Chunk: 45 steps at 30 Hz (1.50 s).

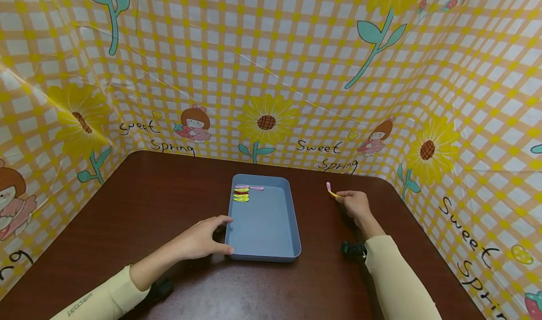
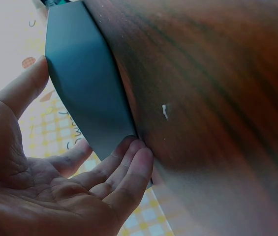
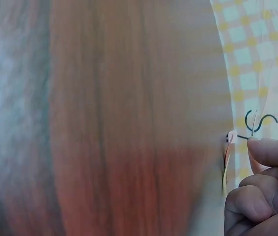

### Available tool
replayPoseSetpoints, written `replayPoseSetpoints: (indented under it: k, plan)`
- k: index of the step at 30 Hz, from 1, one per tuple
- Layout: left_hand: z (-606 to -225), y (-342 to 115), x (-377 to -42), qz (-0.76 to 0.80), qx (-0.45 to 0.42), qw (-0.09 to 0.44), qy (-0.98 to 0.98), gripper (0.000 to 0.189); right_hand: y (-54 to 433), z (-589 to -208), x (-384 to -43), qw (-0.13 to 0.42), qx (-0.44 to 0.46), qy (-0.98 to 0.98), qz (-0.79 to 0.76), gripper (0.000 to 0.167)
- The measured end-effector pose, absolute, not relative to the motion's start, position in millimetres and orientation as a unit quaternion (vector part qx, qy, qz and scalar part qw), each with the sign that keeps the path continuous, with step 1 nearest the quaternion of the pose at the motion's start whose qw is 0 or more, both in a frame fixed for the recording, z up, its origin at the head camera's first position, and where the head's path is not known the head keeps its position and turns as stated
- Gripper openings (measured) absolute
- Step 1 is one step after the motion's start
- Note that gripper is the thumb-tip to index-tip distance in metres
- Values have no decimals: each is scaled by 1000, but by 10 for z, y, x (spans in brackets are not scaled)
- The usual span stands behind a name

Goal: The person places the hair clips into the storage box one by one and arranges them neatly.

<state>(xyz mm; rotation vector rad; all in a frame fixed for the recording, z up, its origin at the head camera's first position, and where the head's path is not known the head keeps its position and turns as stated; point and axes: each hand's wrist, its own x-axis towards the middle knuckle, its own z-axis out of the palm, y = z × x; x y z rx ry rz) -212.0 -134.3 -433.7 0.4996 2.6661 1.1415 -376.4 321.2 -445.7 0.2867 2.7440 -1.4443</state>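
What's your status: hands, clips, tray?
Left hand touching left side of tray. Right hand at yellow clip, grip unclear. Clips inside tray, far left corner. Tray's right wall between right hand and those.

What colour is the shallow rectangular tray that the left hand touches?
The shallow rectangular tray is greyish blue; it shows best in the head view.
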Motion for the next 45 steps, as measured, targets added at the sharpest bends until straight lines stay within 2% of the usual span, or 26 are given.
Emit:
replayPoseSetpoints:
  k: [45]
  plan:
    - [-4333, -1333, -2119, 399, 169, 89, 897, 77, 2475, -4026, -3858, 66, 31, 859, -507, 30]
